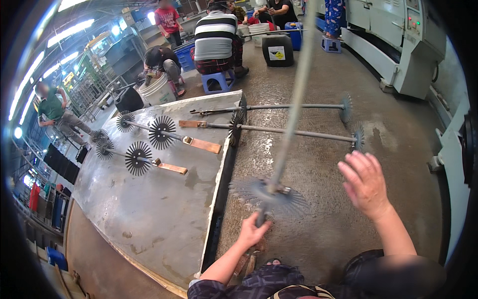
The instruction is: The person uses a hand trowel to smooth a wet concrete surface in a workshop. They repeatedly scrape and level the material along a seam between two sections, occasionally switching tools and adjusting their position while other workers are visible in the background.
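My left hand [254,230] is wrapped round the lower end of a long grey rod [294,117], which stands nearly upright before me. Just above that hand the rod carries a slotted metal disc [249,190], blurred by motion. Its top runs out of view. My right hand [366,184] is raised to the right of the rod, apart from it, fingers spread and holding nothing. Beyond my hands, two similar rods [298,132] with slotted discs reach from the table's edge out over the floor. More slotted discs [138,158] on shorter rods with copper-coloured end strips [203,145] lie on the table.
A wet metal-topped table [164,219] with a pale edge fills the left side. Ahead, a seated person in a striped shirt [214,37], a blue stool [217,81] and a black jerrycan [277,50] stand on the wet floor. Grey machine cabinets [416,60] line the right.
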A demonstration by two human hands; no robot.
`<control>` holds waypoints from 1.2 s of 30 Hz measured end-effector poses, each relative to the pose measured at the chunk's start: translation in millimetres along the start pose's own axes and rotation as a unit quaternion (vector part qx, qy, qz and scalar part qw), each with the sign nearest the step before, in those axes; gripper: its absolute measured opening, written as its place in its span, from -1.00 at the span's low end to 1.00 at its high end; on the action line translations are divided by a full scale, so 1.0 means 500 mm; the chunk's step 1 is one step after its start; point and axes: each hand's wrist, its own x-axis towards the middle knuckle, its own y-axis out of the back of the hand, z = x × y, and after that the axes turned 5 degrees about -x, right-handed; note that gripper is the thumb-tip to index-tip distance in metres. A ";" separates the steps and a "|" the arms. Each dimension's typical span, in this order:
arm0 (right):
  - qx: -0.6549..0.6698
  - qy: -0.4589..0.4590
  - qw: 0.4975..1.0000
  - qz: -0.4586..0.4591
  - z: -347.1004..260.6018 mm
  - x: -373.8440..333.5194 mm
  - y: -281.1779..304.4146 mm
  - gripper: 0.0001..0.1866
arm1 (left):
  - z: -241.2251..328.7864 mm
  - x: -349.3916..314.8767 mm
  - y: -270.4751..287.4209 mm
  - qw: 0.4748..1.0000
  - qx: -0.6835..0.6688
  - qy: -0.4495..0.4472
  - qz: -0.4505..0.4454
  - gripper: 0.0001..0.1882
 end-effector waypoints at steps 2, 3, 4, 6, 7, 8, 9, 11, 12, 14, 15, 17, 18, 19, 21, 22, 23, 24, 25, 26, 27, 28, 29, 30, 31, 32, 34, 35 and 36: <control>-0.075 -0.023 0.997 -0.011 0.037 -0.001 0.022 -0.28 | 0.005 0.015 -0.063 0.997 0.026 -0.005 -0.069 -0.77; -0.087 -0.042 0.995 -0.040 0.049 -0.007 0.028 -0.28 | 0.018 0.018 -0.086 0.995 0.045 -0.011 -0.094 -0.72; -0.096 -0.048 0.992 -0.065 0.058 -0.013 0.031 -0.28 | 0.011 0.020 -0.108 0.993 0.040 -0.030 -0.108 -0.71; -0.116 -0.059 0.985 -0.114 0.073 -0.028 0.031 -0.28 | -0.010 0.020 -0.147 0.988 0.031 -0.070 -0.135 -0.69; -0.132 -0.056 0.975 -0.167 0.079 -0.043 0.024 -0.35 | 0.000 0.022 -0.156 0.982 0.051 -0.044 -0.179 -0.68; -0.141 -0.044 0.970 -0.194 0.085 -0.060 0.009 -0.35 | -0.003 0.024 -0.165 0.977 0.060 -0.057 -0.198 -0.68; -0.149 -0.033 0.963 -0.222 0.092 -0.082 -0.008 -0.36 | -0.010 0.021 -0.176 0.971 0.068 -0.070 -0.218 -0.68; -0.166 0.013 0.964 -0.209 0.084 -0.098 -0.035 -0.56 | -0.023 0.012 -0.181 0.960 0.095 -0.082 -0.251 -0.68; -0.163 0.014 0.935 -0.314 0.082 -0.106 -0.052 -0.65 | -0.026 0.007 -0.182 0.955 0.100 -0.093 -0.263 -0.68; -0.161 0.012 0.844 -0.512 0.090 -0.131 -0.071 -0.80 | -0.023 0.002 -0.189 0.942 0.108 -0.125 -0.291 -0.69; -0.137 0.002 0.838 -0.528 0.094 -0.148 -0.075 -0.88 | -0.036 -0.002 -0.193 0.937 0.120 -0.131 -0.300 -0.69; -0.107 -0.018 0.825 -0.554 0.095 -0.182 -0.081 -0.90 | -0.046 0.003 -0.191 0.931 0.137 -0.140 -0.308 -0.69; -0.104 -0.029 0.818 -0.565 0.098 -0.199 -0.084 -0.87 | -0.048 0.004 -0.197 0.928 0.142 -0.145 -0.314 -0.68; -0.102 -0.039 0.812 -0.573 0.101 -0.212 -0.089 -0.85 | -0.050 0.009 -0.201 0.921 0.165 -0.150 -0.319 -0.68; -0.095 -0.049 0.812 -0.574 0.103 -0.243 -0.101 -0.83 | -0.052 0.017 -0.205 0.907 0.212 -0.156 -0.328 -0.67; -0.090 -0.052 0.811 -0.575 0.101 -0.255 -0.105 -0.82 | -0.052 0.022 -0.203 0.910 0.214 -0.162 -0.316 -0.69; -0.078 -0.057 0.816 -0.570 0.100 -0.261 -0.108 -0.79 | -0.051 0.029 -0.198 0.913 0.215 -0.168 -0.303 -0.71; -0.062 -0.061 0.811 -0.579 0.093 -0.265 -0.109 -0.78 | -0.051 0.030 -0.191 0.916 0.218 -0.168 -0.291 -0.73; -0.046 -0.063 0.806 -0.587 0.086 -0.266 -0.112 -0.78 | -0.049 0.032 -0.183 0.912 0.238 -0.119 -0.311 -0.67; -0.031 -0.064 0.801 -0.594 0.081 -0.262 -0.117 -0.77 | -0.046 0.034 -0.170 0.927 0.241 -0.166 -0.236 -0.63; -0.036 -0.072 0.802 -0.591 0.083 -0.268 -0.118 -0.77 | -0.034 0.035 -0.159 0.933 0.238 -0.213 -0.164 -0.60; -0.036 -0.074 0.802 -0.592 0.081 -0.277 -0.128 -0.78 | -0.035 0.030 -0.142 0.935 0.236 -0.249 -0.090 -0.56; -0.038 -0.075 0.802 -0.592 0.082 -0.285 -0.137 -0.78 | -0.045 0.028 -0.118 0.949 0.214 -0.231 -0.032 -0.50; -0.048 -0.089 0.801 -0.590 0.087 -0.301 -0.139 -0.79 | -0.063 0.016 -0.096 0.960 0.190 -0.205 0.022 -0.44; -0.055 -0.100 0.801 -0.587 0.093 -0.314 -0.142 -0.80 | -0.098 0.003 -0.069 0.963 0.187 -0.173 0.091 -0.45; -0.063 -0.110 0.802 -0.583 0.103 -0.327 -0.143 -0.80 | -0.144 -0.014 -0.050 0.959 0.186 -0.141 0.161 -0.46; -0.059 -0.123 0.818 -0.559 0.110 -0.347 -0.154 -0.82 | -0.222 -0.083 0.012 0.952 0.221 0.018 0.214 -0.52; -0.056 -0.120 0.823 -0.552 0.112 -0.354 -0.163 -0.83 | -0.248 -0.130 0.032 0.941 0.244 0.109 0.206 -0.53; -0.052 -0.120 0.829 -0.544 0.111 -0.363 -0.171 -0.83 | -0.265 -0.179 0.050 0.923 0.265 0.198 0.196 -0.53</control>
